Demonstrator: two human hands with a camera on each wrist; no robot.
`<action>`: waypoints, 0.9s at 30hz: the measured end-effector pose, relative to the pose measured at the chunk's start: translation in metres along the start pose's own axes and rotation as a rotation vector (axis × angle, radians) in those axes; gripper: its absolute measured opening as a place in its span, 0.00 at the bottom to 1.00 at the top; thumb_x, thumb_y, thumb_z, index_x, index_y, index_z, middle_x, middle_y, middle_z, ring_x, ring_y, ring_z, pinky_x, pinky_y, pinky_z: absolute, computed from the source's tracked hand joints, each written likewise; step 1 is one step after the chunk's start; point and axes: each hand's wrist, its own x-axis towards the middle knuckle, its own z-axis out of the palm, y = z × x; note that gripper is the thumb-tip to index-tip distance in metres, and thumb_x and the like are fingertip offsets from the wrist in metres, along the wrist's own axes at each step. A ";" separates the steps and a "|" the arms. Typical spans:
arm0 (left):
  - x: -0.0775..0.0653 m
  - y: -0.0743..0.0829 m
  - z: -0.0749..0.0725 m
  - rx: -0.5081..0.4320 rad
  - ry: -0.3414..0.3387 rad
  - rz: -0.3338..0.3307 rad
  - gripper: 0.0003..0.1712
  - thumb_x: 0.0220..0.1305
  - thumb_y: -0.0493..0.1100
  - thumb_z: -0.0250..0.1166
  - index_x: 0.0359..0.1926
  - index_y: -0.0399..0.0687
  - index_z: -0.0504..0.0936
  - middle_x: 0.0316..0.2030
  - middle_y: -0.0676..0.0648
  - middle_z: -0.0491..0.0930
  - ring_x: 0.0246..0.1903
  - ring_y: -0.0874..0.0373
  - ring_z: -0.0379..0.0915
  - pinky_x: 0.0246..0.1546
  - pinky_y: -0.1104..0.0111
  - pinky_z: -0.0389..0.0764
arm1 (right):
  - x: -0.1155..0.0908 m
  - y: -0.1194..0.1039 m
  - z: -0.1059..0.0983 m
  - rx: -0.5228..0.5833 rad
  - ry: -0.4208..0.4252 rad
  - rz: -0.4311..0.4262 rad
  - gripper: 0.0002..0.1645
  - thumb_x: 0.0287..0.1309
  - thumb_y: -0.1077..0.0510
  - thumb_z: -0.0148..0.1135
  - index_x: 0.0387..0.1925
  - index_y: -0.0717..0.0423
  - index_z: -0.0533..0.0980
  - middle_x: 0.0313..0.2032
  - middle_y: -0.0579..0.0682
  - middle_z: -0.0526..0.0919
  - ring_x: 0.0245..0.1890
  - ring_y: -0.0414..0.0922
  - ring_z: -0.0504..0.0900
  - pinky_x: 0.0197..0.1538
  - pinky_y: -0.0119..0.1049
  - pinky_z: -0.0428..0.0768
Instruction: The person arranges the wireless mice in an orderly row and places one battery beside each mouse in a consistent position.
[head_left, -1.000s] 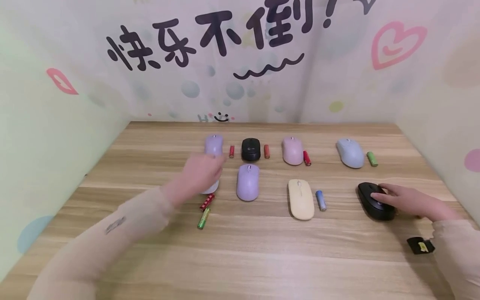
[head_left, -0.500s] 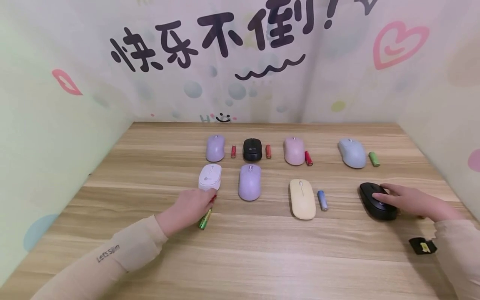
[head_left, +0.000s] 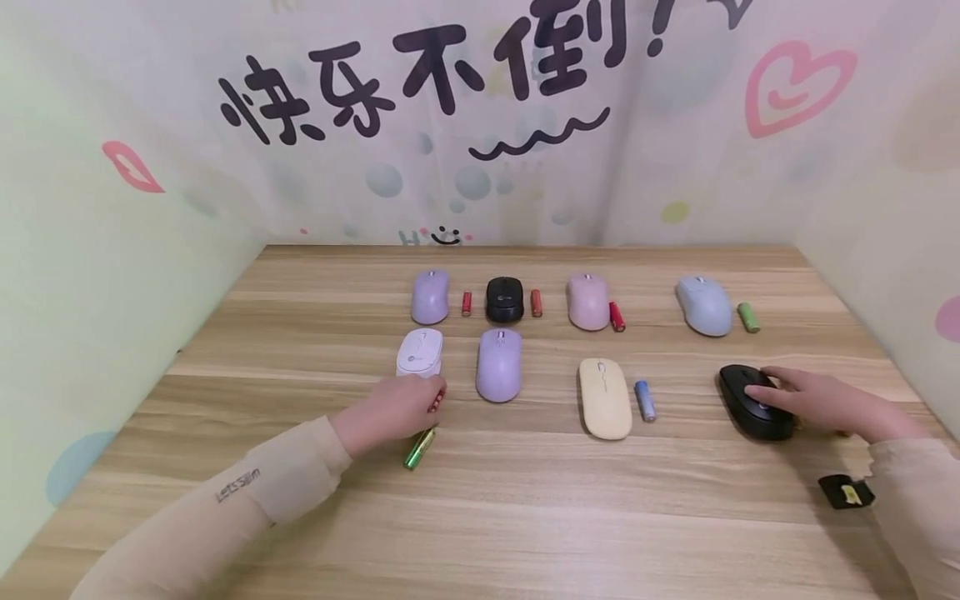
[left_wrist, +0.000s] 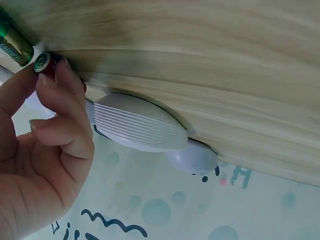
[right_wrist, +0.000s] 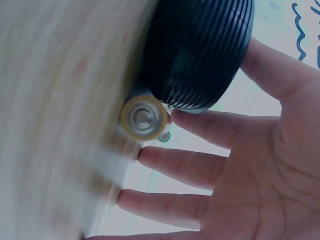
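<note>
My left hand (head_left: 397,407) pinches a red battery (left_wrist: 45,64) between thumb and fingertips, right at the near end of a white mouse (head_left: 420,350). A green battery (head_left: 419,449) lies on the table just below that hand. On the right, my right hand (head_left: 821,402) rests at a black mouse (head_left: 755,403), thumb on its top and the other fingers fairly straight. In the right wrist view, a battery (right_wrist: 143,117) with a gold-rimmed end lies on the table beside the black mouse, close to the fingertips; in the head view the hand mostly hides it.
Two purple mice (head_left: 499,365), a small black mouse (head_left: 505,300), a pink mouse (head_left: 588,302), a blue mouse (head_left: 705,307) and a cream mouse (head_left: 604,398) stand around, with red batteries (head_left: 467,303), a green battery (head_left: 748,317) and a blue battery (head_left: 645,401) among them.
My left hand has come back from the far side of the white mouse and picked up the red battery near it. The green battery has shifted slightly. The right hand stays put.
</note>
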 end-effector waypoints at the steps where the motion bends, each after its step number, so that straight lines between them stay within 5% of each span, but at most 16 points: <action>1: 0.001 0.001 0.000 -0.012 -0.013 -0.004 0.07 0.53 0.38 0.63 0.29 0.44 0.72 0.18 0.52 0.67 0.19 0.59 0.64 0.18 0.67 0.66 | 0.000 0.000 0.000 0.001 0.002 0.000 0.47 0.65 0.38 0.41 0.59 0.81 0.52 0.53 0.83 0.60 0.51 0.77 0.60 0.46 0.63 0.68; 10: 0.014 0.010 -0.012 -0.023 -0.038 -0.017 0.06 0.46 0.34 0.61 0.24 0.46 0.71 0.17 0.53 0.67 0.20 0.58 0.63 0.19 0.68 0.63 | 0.001 0.001 0.002 0.010 0.008 -0.007 0.47 0.65 0.38 0.41 0.59 0.82 0.52 0.54 0.83 0.59 0.52 0.78 0.59 0.47 0.64 0.66; 21: 0.071 0.012 -0.045 -0.103 -0.058 -0.188 0.05 0.51 0.39 0.61 0.27 0.43 0.73 0.23 0.49 0.72 0.23 0.57 0.68 0.20 0.69 0.67 | -0.002 0.003 0.002 -0.001 0.013 -0.002 0.47 0.65 0.38 0.40 0.59 0.81 0.53 0.53 0.83 0.60 0.52 0.78 0.60 0.47 0.64 0.65; 27: 0.082 0.010 -0.040 -0.065 -0.104 -0.173 0.10 0.53 0.37 0.59 0.18 0.46 0.69 0.18 0.50 0.68 0.18 0.59 0.64 0.18 0.72 0.65 | 0.001 0.001 0.001 0.011 -0.004 0.009 0.48 0.65 0.37 0.40 0.60 0.81 0.52 0.53 0.83 0.61 0.52 0.77 0.60 0.47 0.63 0.66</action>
